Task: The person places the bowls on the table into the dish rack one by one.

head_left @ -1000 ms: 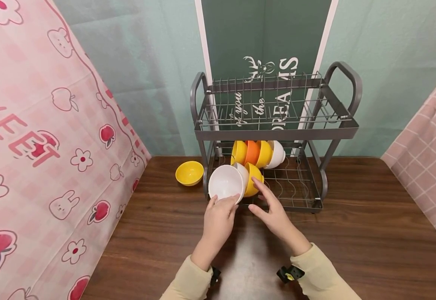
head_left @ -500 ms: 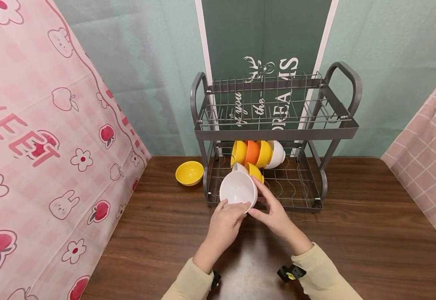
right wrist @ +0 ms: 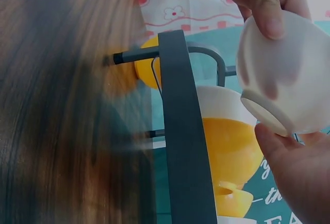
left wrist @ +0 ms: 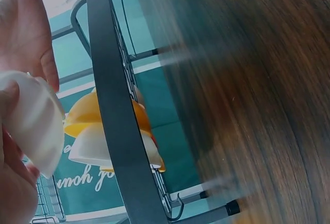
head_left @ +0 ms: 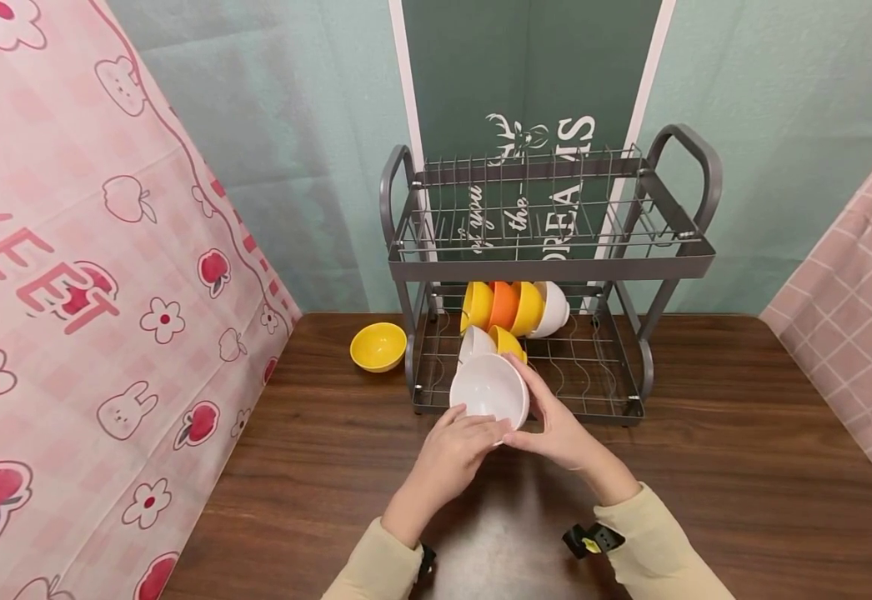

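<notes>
Both hands hold a white bowl (head_left: pixel 487 387) in front of the rack's lower tier, its mouth tilted up toward the head camera. The left hand (head_left: pixel 453 454) grips the near rim, fingers inside; its thumb lies on the outer wall in the right wrist view. On the other side, the right hand (head_left: pixel 559 432) has its fingers along the bowl's right wall and its thumb by the near rim. Its fingertips meet the foot ring of the bowl (right wrist: pixel 289 74) in the right wrist view. Just behind stand another white bowl (head_left: pixel 473 342) and a yellow bowl (head_left: pixel 509 343), partly hidden.
A two-tier grey dish rack (head_left: pixel 552 269) stands at the back of the wooden table (head_left: pixel 316 467). Its lower tier carries a back row of nested bowls: yellow (head_left: pixel 476 307), orange (head_left: pixel 504 307), yellow (head_left: pixel 529 309) and white (head_left: pixel 553 310). Left of the rack sits a yellow bowl (head_left: pixel 378 347).
The left hand has brought the white bowl right and toward the person, away from the bowls behind it. The right hand, earlier apart from the bowl, now holds its right side.
</notes>
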A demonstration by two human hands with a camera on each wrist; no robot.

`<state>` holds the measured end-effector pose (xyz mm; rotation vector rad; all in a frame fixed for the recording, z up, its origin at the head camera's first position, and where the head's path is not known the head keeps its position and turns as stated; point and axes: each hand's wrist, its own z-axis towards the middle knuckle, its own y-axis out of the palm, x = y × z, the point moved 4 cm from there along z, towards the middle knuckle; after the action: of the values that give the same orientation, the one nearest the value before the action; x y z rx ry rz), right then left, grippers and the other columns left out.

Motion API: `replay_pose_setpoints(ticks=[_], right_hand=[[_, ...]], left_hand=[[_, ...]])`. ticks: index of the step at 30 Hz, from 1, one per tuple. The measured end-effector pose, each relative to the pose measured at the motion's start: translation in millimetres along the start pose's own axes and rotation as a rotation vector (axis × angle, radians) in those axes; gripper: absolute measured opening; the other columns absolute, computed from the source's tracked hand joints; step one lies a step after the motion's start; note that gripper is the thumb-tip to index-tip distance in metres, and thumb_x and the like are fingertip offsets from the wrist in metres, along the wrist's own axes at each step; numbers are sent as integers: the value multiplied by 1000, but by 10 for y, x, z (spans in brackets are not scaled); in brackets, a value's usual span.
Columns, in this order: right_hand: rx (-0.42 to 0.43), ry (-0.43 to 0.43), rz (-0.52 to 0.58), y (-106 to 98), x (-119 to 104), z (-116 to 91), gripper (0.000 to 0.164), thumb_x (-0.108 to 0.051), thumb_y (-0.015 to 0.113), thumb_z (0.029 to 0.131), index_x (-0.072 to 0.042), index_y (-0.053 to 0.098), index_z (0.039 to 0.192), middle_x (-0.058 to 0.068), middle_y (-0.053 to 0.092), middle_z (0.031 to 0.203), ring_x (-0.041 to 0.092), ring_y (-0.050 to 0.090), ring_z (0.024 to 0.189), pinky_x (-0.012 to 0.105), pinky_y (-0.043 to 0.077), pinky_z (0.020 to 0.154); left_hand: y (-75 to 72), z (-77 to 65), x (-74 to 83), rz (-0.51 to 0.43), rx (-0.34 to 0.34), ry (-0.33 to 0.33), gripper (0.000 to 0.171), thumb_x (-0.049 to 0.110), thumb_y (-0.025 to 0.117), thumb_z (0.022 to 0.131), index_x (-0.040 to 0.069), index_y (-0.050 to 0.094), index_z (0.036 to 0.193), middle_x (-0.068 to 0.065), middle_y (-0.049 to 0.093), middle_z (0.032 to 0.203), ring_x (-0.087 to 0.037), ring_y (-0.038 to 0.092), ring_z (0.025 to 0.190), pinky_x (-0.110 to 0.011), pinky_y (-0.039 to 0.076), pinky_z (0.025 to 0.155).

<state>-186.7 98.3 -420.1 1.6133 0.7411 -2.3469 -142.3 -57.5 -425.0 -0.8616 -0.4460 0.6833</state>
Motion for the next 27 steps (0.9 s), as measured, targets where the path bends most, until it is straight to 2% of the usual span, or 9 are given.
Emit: replay_pose_setpoints(ticks=[4,10,19,23,27], right_hand=[[-25,22,-11,-21,5,-16,105,-15,79,69,-28,12,148,9,13,155,34,26,132,12,33,97],[-58,54,-38,-36,-16,-37,114,-16,83,64,-30,7,148,13,13,152,35,28,129,17,39,93],[10,32,-113,-48,-41,-38,111,-15,85,61,-25,15,147,14,28,144,28,36,122,24,43,92],[43,16,-104,-52,-40,-35,110,-12,85,61,-22,17,146,15,27,144,28,37,120,20,45,89],[65,10,-79,-62,-43,-25,109,-9,83,63,-18,15,147,16,24,145,31,37,120,17,46,85]], left_hand=[[0,-10,19,11,-26,56,31,20,66,85,28,66,114,17,66,112,-2,60,108,-34,39,103],[6,-29,16,22,-29,91,32,20,67,83,30,66,114,18,65,115,-3,57,112,-34,37,104],[7,-23,13,17,-19,93,30,18,67,83,29,67,111,17,65,115,-5,55,117,-35,36,107],[4,-4,7,32,18,107,30,17,69,81,28,68,109,14,65,116,-8,54,119,-37,38,106],[-9,31,-30,45,25,60,35,15,71,79,25,66,111,8,60,126,-13,51,123,-39,39,105]])
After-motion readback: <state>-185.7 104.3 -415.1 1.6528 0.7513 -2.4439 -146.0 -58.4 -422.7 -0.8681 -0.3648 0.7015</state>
